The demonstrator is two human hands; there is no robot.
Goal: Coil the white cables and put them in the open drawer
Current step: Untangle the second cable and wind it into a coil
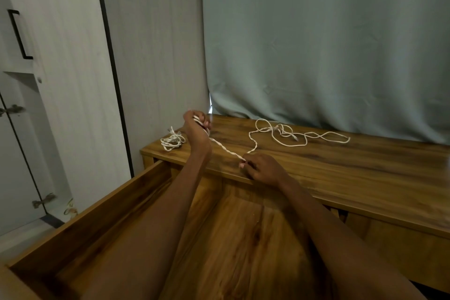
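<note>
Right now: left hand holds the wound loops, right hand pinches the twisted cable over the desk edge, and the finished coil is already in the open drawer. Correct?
Not quite. In the head view the finished coil lies on the desk top at its left end, not in the open drawer. The rest holds: left hand holds the wound loops, right hand pinches the twisted cable over the desk edge.

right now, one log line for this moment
step: coiling | left hand: holds loops | right hand: pinches white cable | coiled bundle: on desk | drawer: open, no cable seen
</note>
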